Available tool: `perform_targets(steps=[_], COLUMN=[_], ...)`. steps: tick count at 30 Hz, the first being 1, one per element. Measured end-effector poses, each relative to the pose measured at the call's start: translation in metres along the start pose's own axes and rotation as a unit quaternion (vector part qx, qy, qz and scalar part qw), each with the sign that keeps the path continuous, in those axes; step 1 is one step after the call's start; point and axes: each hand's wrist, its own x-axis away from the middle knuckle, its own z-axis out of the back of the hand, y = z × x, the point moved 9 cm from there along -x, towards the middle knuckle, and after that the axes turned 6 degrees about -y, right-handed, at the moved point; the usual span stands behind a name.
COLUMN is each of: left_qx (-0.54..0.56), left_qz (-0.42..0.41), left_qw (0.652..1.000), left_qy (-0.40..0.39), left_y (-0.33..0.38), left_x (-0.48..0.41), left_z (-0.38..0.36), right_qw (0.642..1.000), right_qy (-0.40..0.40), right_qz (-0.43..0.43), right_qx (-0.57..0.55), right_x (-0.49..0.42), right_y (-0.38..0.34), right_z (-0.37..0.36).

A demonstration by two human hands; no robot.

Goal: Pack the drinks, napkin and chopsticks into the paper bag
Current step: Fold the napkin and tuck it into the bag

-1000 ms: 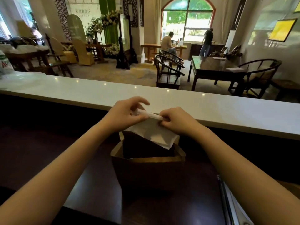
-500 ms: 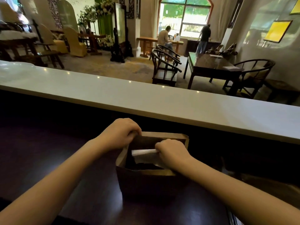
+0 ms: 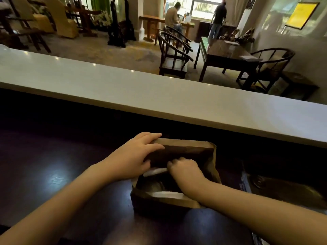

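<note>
On our dark glossy wooden tabletop (image 3: pixel 70 174) stands the open brown paper bag (image 3: pixel 215 167); our left hand (image 3: pixel 134 154) grips its rim, our right hand (image 3: pixel 184 169) inside pinches the white napkin (image 3: pixel 154 172). A pale stone counter ledge (image 3: pixel 159 96) fronts the dining room.

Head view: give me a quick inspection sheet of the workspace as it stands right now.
Surface: glossy dark wooden counter, pale stone ledge behind it.
Job's things: open brown paper bag upright; white napkin inside at the opening; drinks and chopsticks not discernible.
Clutter: dark flat item right of bag, unclear.
Grip: left hand holds the bag's far edge; right hand inside the bag, touching the napkin.
Cables: nothing seen.
Surroundings: dining room, dark wooden chairs, two people by the window.
</note>
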Motion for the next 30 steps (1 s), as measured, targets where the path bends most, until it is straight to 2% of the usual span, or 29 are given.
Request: perform_targets(steps=[3, 7, 12, 16, 18, 21, 30], left_qx=[-0.004, -0.012, -0.028, -0.043, -0.046, -0.045, -0.11], left_qz=[-0.007, -0.013, -0.03, -0.03, -0.026, -0.016, 0.059], left_qw=[1.0, 0.999, 0.996, 0.995, 0.995, 0.994, 0.98], left_qy=[-0.024, -0.048, -0.075, -0.085, -0.089, -0.099, -0.158], left_y=[-0.001, -0.006, -0.002, 0.002, 0.003, 0.001, -0.007], left_x=[-0.005, -0.006, -0.001, -0.001, 0.0, 0.0, -0.007], left_z=[-0.004, -0.005, -0.012, -0.015, -0.015, -0.014, -0.014], right_qw=[0.998, 0.988, 0.973, 0.967, 0.967, 0.977, 0.989], right_qy=[-0.064, -0.152, -0.228, -0.255, -0.254, -0.207, -0.07], right_qz=[0.006, 0.009, 0.017, 0.013, 0.013, 0.038, 0.041], right_qx=[0.021, -0.01, -0.023, -0.02, -0.02, -0.019, -0.125], right_x=[-0.005, 0.0, 0.003, 0.004, 0.005, 0.009, 0.06], right_y=[-0.007, -0.007, -0.008, -0.007, -0.006, -0.007, 0.042], right_z=[-0.024, -0.056, -0.08, -0.087, -0.084, -0.064, 0.04])
